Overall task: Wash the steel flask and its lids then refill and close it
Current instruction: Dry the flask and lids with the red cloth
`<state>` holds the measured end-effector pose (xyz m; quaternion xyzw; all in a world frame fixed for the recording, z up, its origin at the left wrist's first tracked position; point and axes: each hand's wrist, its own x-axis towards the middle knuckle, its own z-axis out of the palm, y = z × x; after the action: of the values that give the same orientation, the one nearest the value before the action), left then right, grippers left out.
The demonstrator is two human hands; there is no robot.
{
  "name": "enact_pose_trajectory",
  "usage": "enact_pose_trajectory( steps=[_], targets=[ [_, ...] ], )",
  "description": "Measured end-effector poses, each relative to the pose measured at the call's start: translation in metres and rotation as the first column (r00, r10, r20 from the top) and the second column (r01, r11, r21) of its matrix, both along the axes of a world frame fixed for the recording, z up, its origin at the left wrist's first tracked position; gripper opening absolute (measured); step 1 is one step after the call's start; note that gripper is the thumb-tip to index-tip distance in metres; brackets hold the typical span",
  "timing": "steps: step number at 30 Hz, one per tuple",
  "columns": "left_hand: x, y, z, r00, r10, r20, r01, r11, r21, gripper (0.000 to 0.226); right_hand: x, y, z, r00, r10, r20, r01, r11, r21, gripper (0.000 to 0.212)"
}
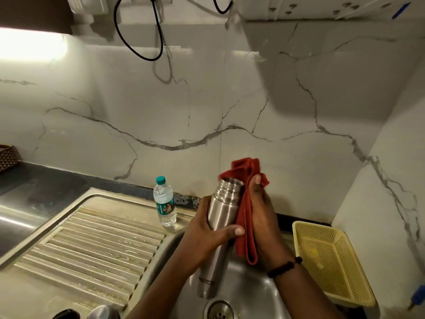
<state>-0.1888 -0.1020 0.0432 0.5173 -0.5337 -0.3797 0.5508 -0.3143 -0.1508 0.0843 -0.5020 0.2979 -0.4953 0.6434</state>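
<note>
- Nearest the camera, the round steel drain (220, 310) sits at the bottom of the stainless steel sink basin (253, 293), with a rounded chrome tap part (103, 310) at the lower edge to its left.
- Over the basin, the tall brushed-steel flask (220, 217) is held upright, leaning slightly, with its threaded mouth open and no lid on it. Dark lettering near its base is only partly readable, something like "MILTON".
- The left hand (207, 233) is wrapped around the flask's middle, thumb across the front, gripping it firmly.
- The right hand (259, 217) presses a folded red cloth (245, 224) flat against the flask's right side, fingers pointing up; it is closed on the cloth, whose top bunches above the flask's mouth. A black beaded bracelet (285, 267) circles the right wrist.
- Left of the basin lies the ribbed steel draining board (92, 245).
- Right of the basin sits a pale yellow perforated plastic basket (333, 256).
- At the far edge of the draining board stands a small clear plastic water bottle (164, 202) with a teal cap and a teal label; its print is too small to read.
- At far left, the corner of a brown woven basket (7, 157) rests on the dark countertop (34, 180).
- Behind everything rises the white marble-veined wall (161, 111), with a black cable (142, 38) looping down from above.
</note>
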Motion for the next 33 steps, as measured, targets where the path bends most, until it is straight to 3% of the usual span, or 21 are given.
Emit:
enact_pose_trajectory(
  steps=[2, 4, 5, 6, 8, 9, 11, 13, 15, 18, 20, 22, 26, 31, 33],
  targets=[
    [0.009, -0.001, -0.006, 0.997, 0.004, 0.073, -0.007, 0.999, 0.036, 0.082, -0.004, 0.001, 0.0, 0.998, -0.06, -0.007, 0.059, 0.988, -0.146, 0.046],
    [0.013, 0.002, -0.012, 0.991, 0.012, 0.132, -0.019, 0.998, 0.056, 0.081, -0.005, 0.002, -0.006, 0.989, -0.066, -0.136, 0.003, 0.908, -0.419, 0.057],
    [0.015, 0.003, -0.016, 0.983, 0.013, 0.183, -0.025, 0.998, 0.062, 0.076, -0.007, -0.001, -0.012, 0.958, -0.114, -0.264, -0.064, 0.81, -0.583, 0.065],
    [0.016, 0.005, -0.02, 0.969, 0.009, 0.246, -0.023, 0.998, 0.053, 0.068, -0.01, -0.008, -0.022, 0.873, -0.247, -0.422, -0.179, 0.641, -0.746, 0.07],
    [0.019, 0.011, -0.029, 0.936, 0.005, 0.352, -0.007, 1.0, 0.004, 0.055, -0.017, -0.024, -0.043, 0.676, -0.529, -0.513, -0.454, 0.25, -0.855, 0.068],
    [0.02, 0.015, -0.033, 0.903, 0.032, 0.428, -0.021, 0.999, -0.032, 0.055, -0.021, -0.028, -0.048, 0.636, -0.586, -0.503, -0.521, 0.155, -0.839, 0.066],
    [0.018, 0.019, -0.037, 0.759, 0.157, 0.632, -0.087, 0.986, -0.14, 0.063, -0.026, -0.029, -0.055, 0.646, -0.61, -0.459, -0.509, 0.104, -0.854, 0.063],
    [0.014, 0.017, -0.039, 0.587, 0.309, 0.748, -0.126, 0.948, -0.293, 0.061, -0.024, -0.025, -0.058, 0.677, -0.631, -0.38, -0.383, 0.139, -0.913, 0.056],
    [0.01, 0.015, -0.04, 0.523, 0.4, 0.752, -0.155, 0.913, -0.378, 0.064, -0.017, -0.017, -0.055, 0.652, -0.67, -0.356, -0.266, 0.238, -0.934, 0.051],
    [0.009, 0.016, -0.046, 0.472, 0.448, 0.759, -0.158, 0.89, -0.427, 0.067, -0.005, 0.001, -0.047, 0.558, -0.68, -0.476, -0.136, 0.492, -0.86, 0.049],
    [0.009, 0.017, -0.053, 0.382, 0.472, 0.794, -0.143, 0.879, -0.454, 0.078, 0.0, 0.008, -0.047, 0.532, -0.598, -0.599, -0.05, 0.685, -0.727, 0.053],
    [0.007, 0.018, -0.057, 0.299, 0.492, 0.818, -0.136, 0.87, -0.474, 0.087, 0.001, 0.01, -0.052, 0.495, -0.524, -0.693, 0.032, 0.808, -0.588, 0.062],
    [0.005, 0.021, -0.063, 0.246, 0.512, 0.823, -0.125, 0.859, -0.497, 0.087, 0.0, 0.006, -0.061, 0.474, -0.466, -0.747, 0.141, 0.878, -0.458, 0.065],
    [0.005, 0.022, -0.063, 0.253, 0.495, 0.831, -0.144, 0.869, -0.474, 0.088, -0.002, 0.0, -0.061, 0.571, -0.439, -0.694, 0.214, 0.895, -0.39, 0.066],
    [0.008, 0.023, -0.064, 0.31, 0.491, 0.814, -0.184, 0.871, -0.456, 0.087, -0.003, -0.001, -0.061, 0.676, -0.382, -0.63, 0.28, 0.924, -0.26, 0.063]
  ],
)
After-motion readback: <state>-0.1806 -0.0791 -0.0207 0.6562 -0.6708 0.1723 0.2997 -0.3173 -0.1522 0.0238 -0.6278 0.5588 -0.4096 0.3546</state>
